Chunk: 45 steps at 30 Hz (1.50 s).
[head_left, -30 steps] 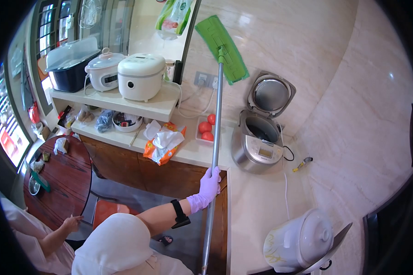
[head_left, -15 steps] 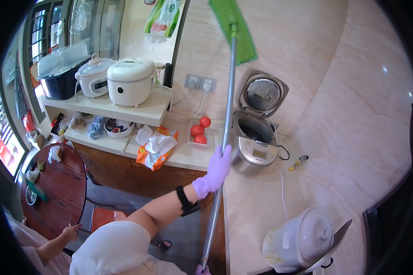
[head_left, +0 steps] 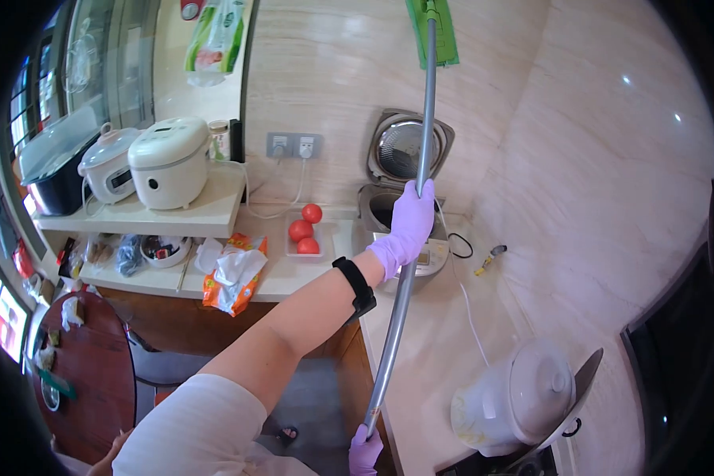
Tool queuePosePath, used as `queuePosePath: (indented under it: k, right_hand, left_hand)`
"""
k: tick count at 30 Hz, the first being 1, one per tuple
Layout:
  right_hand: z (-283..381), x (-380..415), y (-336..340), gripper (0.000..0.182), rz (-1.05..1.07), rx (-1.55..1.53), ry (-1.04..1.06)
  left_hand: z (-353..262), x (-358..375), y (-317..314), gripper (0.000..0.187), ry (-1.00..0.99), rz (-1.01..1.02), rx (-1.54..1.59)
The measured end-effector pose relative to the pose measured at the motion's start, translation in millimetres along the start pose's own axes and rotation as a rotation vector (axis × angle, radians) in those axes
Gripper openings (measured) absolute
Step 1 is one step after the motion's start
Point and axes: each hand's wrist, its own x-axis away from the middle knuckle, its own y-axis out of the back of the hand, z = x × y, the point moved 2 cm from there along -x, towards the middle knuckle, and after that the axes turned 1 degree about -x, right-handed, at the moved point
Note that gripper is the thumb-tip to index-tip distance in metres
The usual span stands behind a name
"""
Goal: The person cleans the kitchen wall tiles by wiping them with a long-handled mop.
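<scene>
A: From the head camera, your left hand (head_left: 408, 226) has its fingers closed round the mop pole (head_left: 408, 238), about halfway up it. Your right hand (head_left: 365, 451) shows only at the bottom edge, at the pole's lower end; I'd say it grips there, but I cannot tell how tightly the fingers close.

B: And the mop itself?

A: The green mop head (head_left: 436, 32) is far above your left fingers, flat against the marble wall (head_left: 579, 119) (its top is cut off by the frame). Just behind your left fingers stands the open rice cooker (head_left: 401, 170); off to their left sit the tomatoes (head_left: 303, 230) on the tabletop (head_left: 444, 349).

B: So which step is this?

A: I judge you are mid-stroke, wiping the wall high up. The next move calls for steady pressure through the pole, and for keeping it clear of the cooker's raised lid and the white pot (head_left: 520, 397) beside your right fingers.
</scene>
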Motion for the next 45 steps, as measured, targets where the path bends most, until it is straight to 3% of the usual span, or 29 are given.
queuePosePath:
  k: [4, 11, 14, 17, 21, 25, 28, 31, 35, 40, 43, 45]
  right_hand:
    - [-5.0, -6.2, -6.5, 0.042, -0.058, -0.038, 0.025]
    - [23.9, -9.3, -7.6, 0.044, -0.019, -0.245, -0.229]
    - [27.8, -8.8, -11.7, 0.043, 0.006, -0.304, -0.299]
    - [18.4, -8.4, -12.3, 0.042, 0.044, -0.359, -0.361]
    - [27.0, -0.8, -13.0, 0.041, 0.073, -0.379, -0.473]
    - [8.6, 19.9, -3.0, 0.036, 0.032, -0.234, -0.593]
    - [19.5, 39.4, 8.9, 0.039, -0.001, -0.416, -0.583]
    - [7.4, 54.0, 18.2, 0.037, 0.052, -0.152, -0.642]
    - [-31.4, 83.7, 17.6, 0.039, 0.006, -0.086, -0.699]
    - [-28.6, 102.5, 37.4, 0.047, -0.096, -0.084, -0.790]
    - [32.6, 94.7, 61.8, 0.038, -0.072, -0.110, -0.777]
    - [24.0, 95.3, 67.0, 0.035, -0.091, -0.120, -0.752]
  left_hand:
    - [-6.5, -3.7, -25.4, 0.045, 0.112, 0.118, -0.042]
    - [-1.0, -1.2, -70.5, 0.043, 0.129, 0.197, -0.172]
    - [13.5, 0.4, -88.4, 0.044, 0.075, 0.217, -0.230]
    - [26.2, 11.0, -102.2, 0.045, 0.146, 0.277, -0.246]
    - [84.5, 20.5, -128.7, 0.046, 0.119, 0.312, -0.235]
    - [123.6, 48.5, -131.4, 0.046, 0.219, 0.347, -0.300]
    - [146.2, 74.4, -126.7, 0.046, 0.290, 0.343, -0.289]
    - [165.6, 98.5, -116.2, 0.047, 0.387, 0.399, -0.286]
    - [197.1, 118.2, -106.9, 0.046, 0.393, 0.402, -0.308]
    - [208.2, 143.7, -94.3, 0.041, 0.435, 0.328, -0.190]
    - [180.3, 145.5, -82.1, 0.041, 0.522, 0.332, -0.088]
    - [152.9, 138.5, -80.7, 0.039, 0.533, 0.333, -0.028]
